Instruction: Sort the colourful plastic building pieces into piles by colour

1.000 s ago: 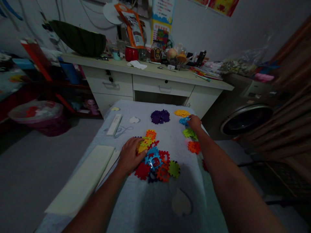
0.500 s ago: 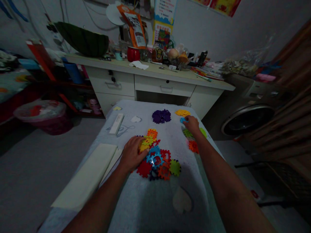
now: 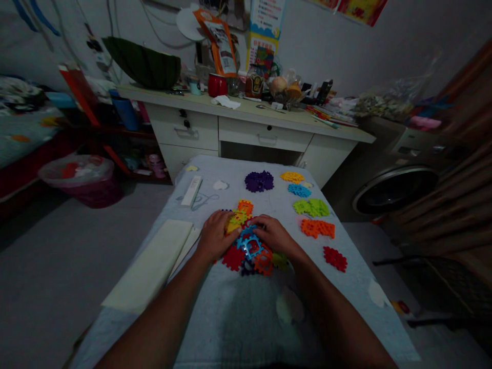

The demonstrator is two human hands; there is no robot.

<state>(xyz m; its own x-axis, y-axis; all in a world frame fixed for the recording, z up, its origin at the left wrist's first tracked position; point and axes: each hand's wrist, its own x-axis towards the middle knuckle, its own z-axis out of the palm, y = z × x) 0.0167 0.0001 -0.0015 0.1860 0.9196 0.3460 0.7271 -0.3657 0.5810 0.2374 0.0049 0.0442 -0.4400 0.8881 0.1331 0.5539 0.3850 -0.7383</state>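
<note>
A heap of mixed coloured toothed plastic tiles (image 3: 251, 251) lies in the middle of a cloth-covered table (image 3: 238, 318). My left hand (image 3: 215, 233) rests curled on the heap's left side, over yellow and red tiles. My right hand (image 3: 273, 233) lies on the heap's right side, fingers touching a blue tile (image 3: 248, 243). Sorted piles sit beyond and to the right: purple (image 3: 259, 181), yellow (image 3: 291, 177), blue (image 3: 299, 190), green (image 3: 311, 207), orange (image 3: 317, 228) and red (image 3: 335, 258).
A white slab (image 3: 154, 264) lies at the table's left edge, with a white remote-like bar (image 3: 191, 190) and a cable behind it. A cluttered desk with drawers (image 3: 246, 128) stands beyond. A washing machine (image 3: 395, 184) is at right, a pink basin (image 3: 79, 177) at left.
My right hand has come back from the blue pile at the far right to the central heap. The left hand has stayed on the heap. The view has shifted a little.
</note>
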